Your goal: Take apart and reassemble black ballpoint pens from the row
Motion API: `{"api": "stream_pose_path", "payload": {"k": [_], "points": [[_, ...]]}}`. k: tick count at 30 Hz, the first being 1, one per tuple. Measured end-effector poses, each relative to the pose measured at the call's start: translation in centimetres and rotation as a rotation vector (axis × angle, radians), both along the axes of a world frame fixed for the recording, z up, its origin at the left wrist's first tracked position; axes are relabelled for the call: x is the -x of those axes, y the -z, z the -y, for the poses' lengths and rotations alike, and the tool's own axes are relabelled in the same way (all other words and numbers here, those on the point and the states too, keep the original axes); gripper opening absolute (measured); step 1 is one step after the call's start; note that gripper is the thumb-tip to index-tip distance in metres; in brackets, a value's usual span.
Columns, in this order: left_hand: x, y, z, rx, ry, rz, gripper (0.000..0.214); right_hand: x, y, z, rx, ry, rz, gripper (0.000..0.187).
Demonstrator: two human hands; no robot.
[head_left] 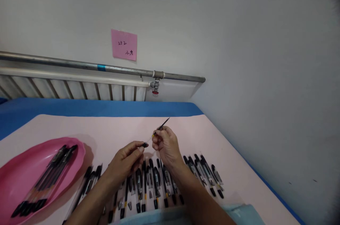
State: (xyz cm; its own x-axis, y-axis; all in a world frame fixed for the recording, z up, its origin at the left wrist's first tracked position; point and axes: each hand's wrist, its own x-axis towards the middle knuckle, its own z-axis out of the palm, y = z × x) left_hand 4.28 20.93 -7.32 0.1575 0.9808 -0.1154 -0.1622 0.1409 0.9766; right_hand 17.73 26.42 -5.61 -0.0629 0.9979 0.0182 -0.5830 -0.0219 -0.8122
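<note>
My right hand [166, 144] pinches a thin pen refill [160, 128] that points up and to the right, with a yellow bit near the fingers. My left hand [126, 160] is closed in a pinch on a small black pen tip [145, 145], held just left of the refill's lower end. Both hands hover above a row of several black and clear pens [156, 182] lying on the pink sheet [106, 129].
A pink oval tray [16, 175] at the left holds several assembled black pens [45, 179]. More pens [207, 172] lie to the right of my arms. Blue table surface [92, 108], a radiator and metal pipe [79, 65] run along the white wall. A pink note [124, 44] is stuck above.
</note>
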Motion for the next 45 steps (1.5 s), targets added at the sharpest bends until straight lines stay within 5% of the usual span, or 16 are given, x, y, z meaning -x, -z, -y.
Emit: {"api": "stream_pose_path", "payload": {"k": [31,38,45], "points": [[-0.2,-0.8,0.4,0.034,0.013,0.129,0.039,0.1,-0.3,0.4,0.034,-0.044,-0.027,0.018],[-0.1,-0.2,0.1,0.038,-0.018,0.053,0.045,0.0,-0.6,0.7,-0.129,0.016,0.276,0.011],[0.4,-0.8,0.2,-0.012,-0.089,0.049,0.037,-0.1,-1.1,1.7,-0.217,-0.107,0.566,0.011]]}}
